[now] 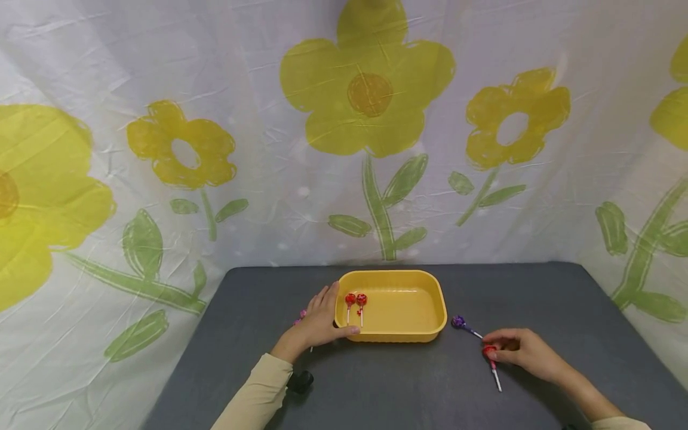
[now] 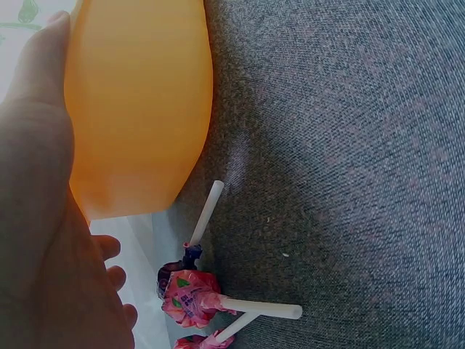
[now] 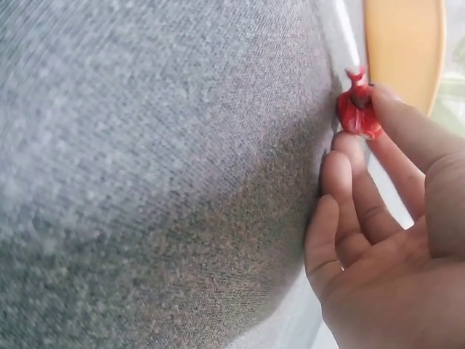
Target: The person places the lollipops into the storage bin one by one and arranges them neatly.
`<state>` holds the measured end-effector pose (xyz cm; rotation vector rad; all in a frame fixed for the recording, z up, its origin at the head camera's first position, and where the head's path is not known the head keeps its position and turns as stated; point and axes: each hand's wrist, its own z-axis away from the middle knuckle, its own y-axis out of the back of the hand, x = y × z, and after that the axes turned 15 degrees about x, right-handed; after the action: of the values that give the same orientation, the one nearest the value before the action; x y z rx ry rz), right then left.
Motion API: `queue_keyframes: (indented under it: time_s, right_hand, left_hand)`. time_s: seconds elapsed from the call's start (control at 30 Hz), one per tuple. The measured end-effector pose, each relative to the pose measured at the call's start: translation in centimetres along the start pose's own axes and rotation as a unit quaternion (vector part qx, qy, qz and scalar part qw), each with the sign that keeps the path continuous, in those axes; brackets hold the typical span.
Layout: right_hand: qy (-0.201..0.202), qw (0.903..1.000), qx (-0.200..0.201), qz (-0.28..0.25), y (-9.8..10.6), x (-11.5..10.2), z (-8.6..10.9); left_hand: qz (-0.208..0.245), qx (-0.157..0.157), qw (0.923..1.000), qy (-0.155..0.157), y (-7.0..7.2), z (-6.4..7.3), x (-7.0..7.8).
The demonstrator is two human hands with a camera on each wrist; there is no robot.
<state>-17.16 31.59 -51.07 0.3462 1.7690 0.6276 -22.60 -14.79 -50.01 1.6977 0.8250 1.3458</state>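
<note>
My left hand (image 1: 316, 322) holds the left front corner of a yellow plastic tray (image 1: 398, 337), thumb at the front rim and fingers along the left side. Inside the tray, at its left, lie two red lollipops (image 1: 362, 299) with white sticks. My right hand (image 1: 529, 353) pinches the wrapped head of another red lollipop (image 3: 357, 116) between thumb and fingertips, low over the table; its white stick points toward me in the head view. Just beyond those fingers lies a purple lollipop (image 1: 459, 322).
Left of the tray, partly hidden by my left hand, lie pink-wrapped lollipops (image 2: 190, 298) and a dark-wrapped one (image 2: 168, 278). The dark grey table (image 1: 387, 388) ends at the back against a flower-printed cloth (image 1: 269, 197).
</note>
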Motion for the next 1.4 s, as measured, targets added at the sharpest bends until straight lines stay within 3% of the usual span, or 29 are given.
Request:
queue_keyframes:
  time_s: [0.43, 0.83, 1.4]
  right_hand:
    - [0.016, 0.9998, 0.001, -0.015, -0.2, 0.2, 0.0]
    - [-0.049, 0.9983, -0.012, -0.029, -0.3, -0.1, -0.5]
    - [-0.058, 0.9962, -0.023, -0.061, 0.0, -1.0, -1.1]
  left_hand:
    - [-0.004, 0.006, 0.9999, -0.009, -0.2, -0.1, -0.2]
    - [-0.006, 0.006, 0.9999, -0.010, -0.2, 0.0, -0.1]
    - [0.021, 0.006, 0.9996, -0.020, -0.1, -0.4, -0.2]
